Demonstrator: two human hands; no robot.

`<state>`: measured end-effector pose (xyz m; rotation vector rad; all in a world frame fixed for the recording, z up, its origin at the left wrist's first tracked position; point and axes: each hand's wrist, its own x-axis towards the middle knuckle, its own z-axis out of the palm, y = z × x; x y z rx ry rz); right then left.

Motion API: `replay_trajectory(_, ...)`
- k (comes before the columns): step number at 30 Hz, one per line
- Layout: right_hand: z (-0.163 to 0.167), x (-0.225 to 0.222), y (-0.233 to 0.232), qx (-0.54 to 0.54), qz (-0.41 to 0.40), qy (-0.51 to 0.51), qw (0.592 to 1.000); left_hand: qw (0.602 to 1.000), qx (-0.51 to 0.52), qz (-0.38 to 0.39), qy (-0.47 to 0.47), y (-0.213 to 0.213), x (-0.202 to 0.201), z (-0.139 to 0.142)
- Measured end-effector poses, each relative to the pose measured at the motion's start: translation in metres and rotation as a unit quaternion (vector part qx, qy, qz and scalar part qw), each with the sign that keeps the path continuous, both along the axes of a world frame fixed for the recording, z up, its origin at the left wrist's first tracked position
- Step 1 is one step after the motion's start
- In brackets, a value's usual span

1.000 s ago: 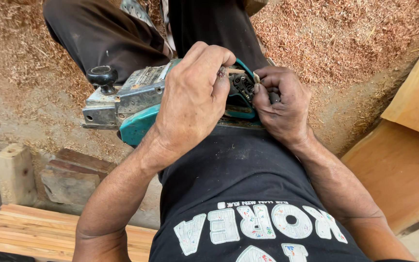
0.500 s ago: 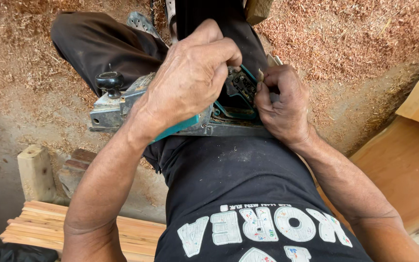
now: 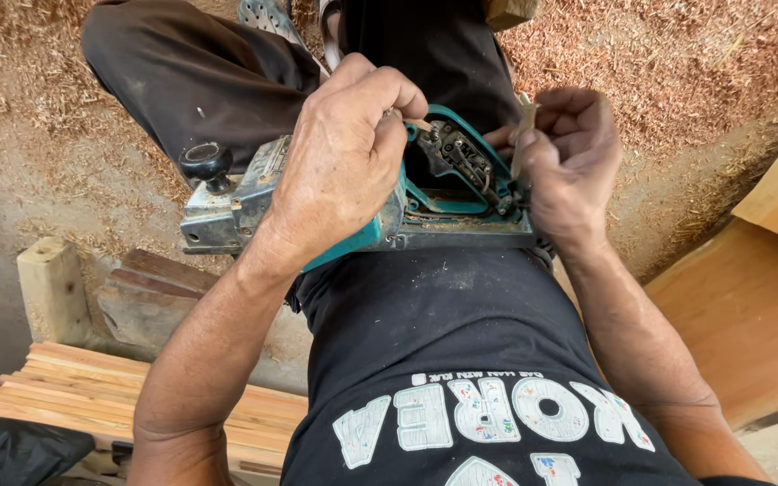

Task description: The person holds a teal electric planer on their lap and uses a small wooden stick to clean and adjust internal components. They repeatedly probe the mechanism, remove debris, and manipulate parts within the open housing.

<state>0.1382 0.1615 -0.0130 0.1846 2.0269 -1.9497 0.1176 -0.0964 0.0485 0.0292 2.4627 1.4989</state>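
A teal and grey electric hand planer [image 3: 447,193] lies on its side across my lap, its black knob at the left end. My left hand [image 3: 339,171] is clamped over the planer's body and handle. My right hand [image 3: 569,157] is at the planer's right end, with thumb and fingers pinching a small thin pale strip [image 3: 522,126] beside the opened dark mechanism. I cannot tell what the strip is made of.
Sawdust and wood shavings [image 3: 668,63] cover the ground. A stack of thin wooden slats [image 3: 92,387] lies at the lower left, with a wooden block [image 3: 51,288] and dark boards [image 3: 150,297] behind it. Large plywood boards [image 3: 758,306] stand at the right.
My left hand has shifted its hold over the planer's body. My right hand has lifted from the mechanism and now pinches the thin strip. The view has drawn nearer.
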Motion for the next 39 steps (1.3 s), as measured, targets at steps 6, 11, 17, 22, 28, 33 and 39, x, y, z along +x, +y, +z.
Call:
replay_trajectory(6,0.001,-0.025,0.018,-0.188,-0.018,-0.18,0.965,1.0,0.001,0.021,-0.009,0.003,0.012,0.005)
replay_trajectory(11,0.003,-0.041,0.025,-0.229,0.073,-0.229,0.943,0.999,0.009,0.034,-0.006,0.007,0.017,0.007)
replay_trajectory(17,0.004,-0.05,0.005,0.133,0.322,-0.107,0.931,0.999,0.011,0.042,0.004,0.007,0.019,0.007)
replay_trajectory(22,0.009,-0.059,-0.005,0.114,0.343,-0.097,0.927,0.999,0.014,0.045,-0.013,0.005,0.019,0.008)
replay_trajectory(28,0.013,-0.064,-0.014,0.115,0.353,-0.136,0.918,0.999,0.006,0.036,0.012,0.0,0.02,0.005)
replay_trajectory(33,0.013,-0.063,-0.02,0.16,0.373,-0.161,0.899,0.999,0.012,0.037,0.004,0.001,0.024,-0.005)
replay_trajectory(39,0.008,-0.046,-0.025,0.225,0.354,-0.128,0.899,0.999,0.004,0.033,0.003,-0.004,0.025,-0.009)
